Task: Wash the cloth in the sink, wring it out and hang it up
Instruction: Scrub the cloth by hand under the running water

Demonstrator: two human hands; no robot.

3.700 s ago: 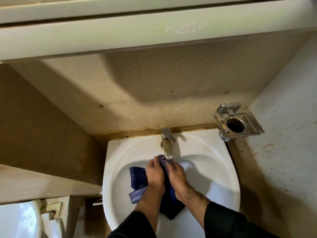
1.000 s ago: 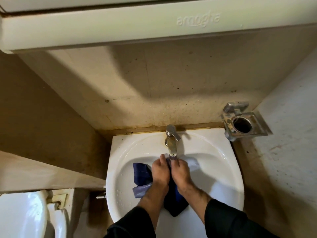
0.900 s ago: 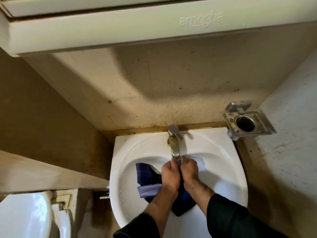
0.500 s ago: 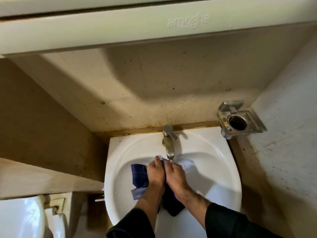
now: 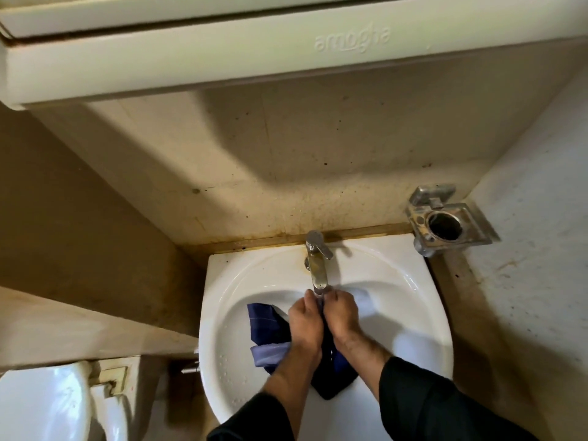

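Observation:
A dark blue cloth (image 5: pixel 269 329) with thin stripes and a paler folded edge hangs in the white sink (image 5: pixel 397 300). My left hand (image 5: pixel 307 323) and my right hand (image 5: pixel 340 313) grip it side by side, knuckles together, just under the spout of the steel tap (image 5: pixel 316 265). The cloth's lower end droops below my wrists toward the sink's front. The part between my hands is hidden.
A cream cabinet (image 5: pixel 286 52) juts out overhead above the stained wall. A metal holder (image 5: pixel 445 222) is fixed to the wall right of the sink. A white toilet (image 5: pixel 41 405) sits at the lower left, beside a ledge.
My hands have stayed on the cloth under the tap, rubbing it with small shifts. The view has swung slightly.

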